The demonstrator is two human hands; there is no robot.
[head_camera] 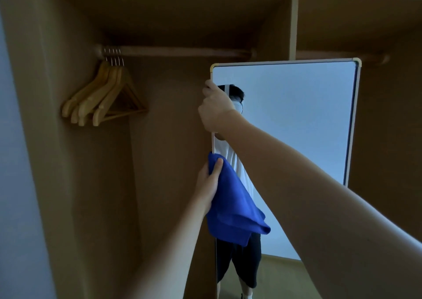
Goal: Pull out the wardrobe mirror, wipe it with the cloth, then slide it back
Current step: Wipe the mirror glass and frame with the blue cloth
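the right hand [214, 106] is gripping the mirror [296, 127] by its left edge, steadying it. just below, the left hand [209, 184] is pinching the blue cloth [233, 207] against that edge; wiping should probably be sweeping rightward across the glass.

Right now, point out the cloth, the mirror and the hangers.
cloth [230, 205], head view, middle of the blue fabric.
mirror [296, 120], head view, bare glass right of the reflection.
hangers [107, 93], head view, shoulders of the wooden bunch.
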